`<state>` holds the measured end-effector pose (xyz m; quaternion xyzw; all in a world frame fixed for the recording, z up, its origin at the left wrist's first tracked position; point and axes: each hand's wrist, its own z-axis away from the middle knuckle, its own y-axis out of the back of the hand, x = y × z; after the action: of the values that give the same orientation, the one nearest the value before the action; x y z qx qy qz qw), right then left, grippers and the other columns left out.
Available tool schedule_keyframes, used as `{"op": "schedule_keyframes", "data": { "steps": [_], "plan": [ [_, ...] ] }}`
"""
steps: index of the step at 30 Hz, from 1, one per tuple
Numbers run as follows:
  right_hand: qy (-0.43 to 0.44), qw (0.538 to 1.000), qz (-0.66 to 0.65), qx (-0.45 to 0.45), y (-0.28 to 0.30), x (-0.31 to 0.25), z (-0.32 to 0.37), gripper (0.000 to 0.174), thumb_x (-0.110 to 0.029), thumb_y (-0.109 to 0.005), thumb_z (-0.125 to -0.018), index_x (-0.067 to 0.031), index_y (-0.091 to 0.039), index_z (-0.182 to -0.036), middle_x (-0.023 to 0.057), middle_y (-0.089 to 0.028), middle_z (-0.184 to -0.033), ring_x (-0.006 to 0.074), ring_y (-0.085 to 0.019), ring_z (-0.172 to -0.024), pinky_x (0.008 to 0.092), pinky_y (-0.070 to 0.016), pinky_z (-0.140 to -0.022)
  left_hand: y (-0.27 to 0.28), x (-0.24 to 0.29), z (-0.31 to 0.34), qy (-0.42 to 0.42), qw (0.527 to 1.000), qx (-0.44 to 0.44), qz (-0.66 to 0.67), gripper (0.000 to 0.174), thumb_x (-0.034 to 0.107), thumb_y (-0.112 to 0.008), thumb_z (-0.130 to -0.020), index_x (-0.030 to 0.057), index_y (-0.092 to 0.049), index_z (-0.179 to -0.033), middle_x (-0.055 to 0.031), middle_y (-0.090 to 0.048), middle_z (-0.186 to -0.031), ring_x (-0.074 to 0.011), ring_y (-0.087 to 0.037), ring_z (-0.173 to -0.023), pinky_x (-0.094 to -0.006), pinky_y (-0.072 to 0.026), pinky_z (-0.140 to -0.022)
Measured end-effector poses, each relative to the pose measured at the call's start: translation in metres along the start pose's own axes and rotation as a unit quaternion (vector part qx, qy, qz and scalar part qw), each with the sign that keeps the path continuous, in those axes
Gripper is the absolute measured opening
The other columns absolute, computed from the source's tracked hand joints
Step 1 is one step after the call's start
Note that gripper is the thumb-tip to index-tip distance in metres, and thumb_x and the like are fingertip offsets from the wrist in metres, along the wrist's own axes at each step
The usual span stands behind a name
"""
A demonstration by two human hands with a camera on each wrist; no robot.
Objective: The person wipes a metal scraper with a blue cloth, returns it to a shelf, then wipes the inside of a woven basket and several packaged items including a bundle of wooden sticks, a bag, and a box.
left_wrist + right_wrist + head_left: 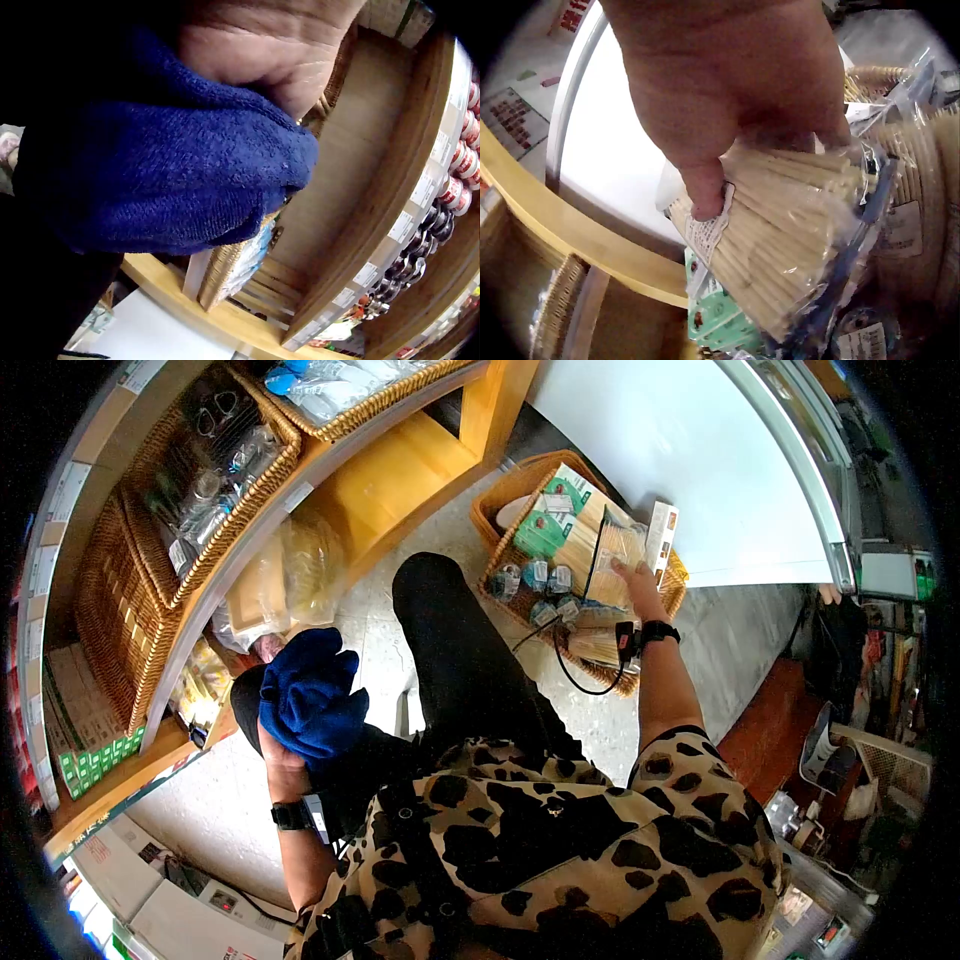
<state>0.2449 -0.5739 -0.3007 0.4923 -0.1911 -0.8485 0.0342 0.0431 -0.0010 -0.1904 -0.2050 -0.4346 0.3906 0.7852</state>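
Observation:
A bunched dark blue cloth (312, 695) is in my left hand (284, 755), beside my left knee. In the left wrist view the cloth (187, 172) hides the fingers, and only the palm's base shows. My right hand (640, 588) reaches over a wicker basket (681, 582) on the floor. It grips a clear plastic pack of pale wooden sticks (772, 240), with the thumb (707, 196) on the white label. Under and around that pack lie a green-and-white packet (545, 532), several small round containers (560, 577) and more bundled sticks (597, 647).
Wooden shelves (420, 470) with wicker baskets (150, 560) of packaged goods stand on the left. A white panel (690, 470) rises behind the floor basket. A black cable (565, 670) hangs from my right wrist. White boxes (170, 905) stand at lower left.

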Motion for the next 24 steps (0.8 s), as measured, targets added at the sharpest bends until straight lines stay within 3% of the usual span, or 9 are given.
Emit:
{"op": "schedule_keyframes", "data": {
  "steps": [3, 7, 12, 13, 17, 18, 21, 22, 24],
  "plan": [
    [-0.028, 0.991, -0.130, -0.024, -0.003, -0.034, 0.035, 0.044, -0.026, -0.069, -0.081, 0.0008, -0.053, -0.113, 0.0074, -0.061, -0.100, 0.0187, -0.058, -0.089, 0.0296, -0.0466, -0.073, -0.009, -0.003, 0.001, 0.003, 1.000, -0.003, 0.014, 0.053, 0.038, -0.036, -0.095, 0.0018, -0.039, -0.133, -0.0165, -0.047, -0.131, -0.0290, -0.046, -0.119, -0.0419, -0.0338, -0.104],
    [0.027, 0.960, -0.270, -0.073, -0.013, -0.045, 0.045, 0.043, -0.029, -0.067, -0.082, -0.0006, -0.055, -0.111, 0.0089, -0.063, -0.098, 0.0175, -0.064, -0.085, 0.0321, -0.0532, -0.072, 0.002, -0.005, 0.005, -0.003, 0.999, -0.013, 0.035, 0.054, 0.038, -0.036, -0.095, 0.0017, -0.038, -0.134, -0.0159, -0.047, -0.131, -0.0290, -0.045, -0.120, -0.0416, -0.0326, -0.104],
    [0.031, 0.892, -0.362, -0.268, -0.052, -0.108, 0.086, 0.033, -0.026, -0.058, -0.089, -0.0036, -0.055, -0.113, 0.0069, -0.063, -0.103, 0.0168, -0.063, -0.090, 0.0313, -0.0535, -0.076, 0.013, -0.006, 0.011, -0.027, 0.999, -0.029, 0.021, 0.055, 0.040, -0.036, -0.095, 0.0022, -0.038, -0.134, -0.0153, -0.047, -0.132, -0.0290, -0.045, -0.120, -0.0416, -0.0323, -0.105],
    [0.039, 0.907, -0.340, -0.247, -0.067, -0.127, 0.103, 0.033, -0.027, -0.060, -0.087, -0.0041, -0.055, -0.110, 0.0065, -0.062, -0.097, 0.0169, -0.063, -0.087, 0.0315, -0.0537, -0.076, 0.011, -0.006, 0.013, -0.033, 0.999, -0.031, 0.022, 0.055, 0.041, -0.036, -0.095, 0.0026, -0.038, -0.134, -0.0152, -0.047, -0.132, -0.0289, -0.044, -0.120, -0.0416, -0.0322, -0.105],
    [0.091, 0.856, -0.306, -0.406, -0.142, -0.169, 0.142, 0.037, -0.023, -0.066, -0.082, -0.0032, -0.057, -0.112, 0.0053, -0.065, -0.096, 0.0148, -0.063, -0.083, 0.0301, -0.0513, -0.076, -0.028, 0.004, 0.018, -0.044, 0.993, -0.109, 0.023, 0.055, 0.042, -0.033, -0.096, 0.0046, -0.037, -0.135, -0.0132, -0.045, -0.134, -0.0273, -0.042, -0.123, -0.0403, -0.0304, -0.106],
    [0.085, 0.841, -0.308, -0.436, -0.164, -0.181, 0.159, 0.036, -0.021, -0.067, -0.081, -0.0034, -0.058, -0.111, 0.0060, -0.065, -0.097, 0.0148, -0.063, -0.083, 0.0297, -0.0510, -0.075, -0.035, 0.005, 0.015, -0.062, 0.997, -0.042, 0.035, 0.055, 0.043, -0.031, -0.096, 0.0053, -0.037, -0.136, -0.0114, -0.043, -0.136, -0.0253, -0.040, -0.125, -0.0385, -0.0279, -0.107],
    [0.116, 0.782, -0.293, -0.538, -0.216, -0.211, 0.213, 0.044, -0.018, -0.074, -0.075, -0.0028, -0.056, -0.113, 0.0073, -0.064, -0.100, 0.0150, -0.062, -0.087, 0.0303, -0.0512, -0.076, -0.036, 0.013, 0.014, -0.120, 0.992, 0.008, -0.035, 0.057, 0.046, -0.032, -0.096, 0.0050, -0.039, -0.135, -0.0104, -0.044, -0.135, -0.0257, -0.041, -0.124, -0.0394, -0.0304, -0.106],
    [0.107, 0.794, -0.223, -0.556, -0.226, -0.218, 0.228, 0.047, -0.019, -0.075, -0.075, -0.0021, -0.053, -0.114, 0.0076, -0.063, -0.100, 0.0152, -0.061, -0.089, 0.0291, -0.0506, -0.077, -0.047, 0.016, 0.019, -0.118, 0.991, -0.007, -0.055, 0.058, 0.048, -0.033, -0.095, 0.0054, -0.041, -0.134, -0.0100, -0.045, -0.135, -0.0244, -0.042, -0.123, -0.0382, -0.0323, -0.104],
    [0.199, 0.780, -0.154, -0.573, -0.256, -0.214, 0.250, 0.047, -0.030, -0.071, -0.079, -0.0001, -0.053, -0.111, 0.0086, -0.064, -0.098, 0.0189, -0.061, -0.091, 0.0296, -0.0499, -0.079, -0.049, 0.015, 0.025, -0.160, 0.985, 0.038, -0.056, 0.059, 0.048, -0.035, -0.095, 0.0053, -0.038, -0.135, -0.0093, -0.045, -0.134, -0.0236, -0.044, -0.121, -0.0379, -0.0344, -0.102]
  ]
}}
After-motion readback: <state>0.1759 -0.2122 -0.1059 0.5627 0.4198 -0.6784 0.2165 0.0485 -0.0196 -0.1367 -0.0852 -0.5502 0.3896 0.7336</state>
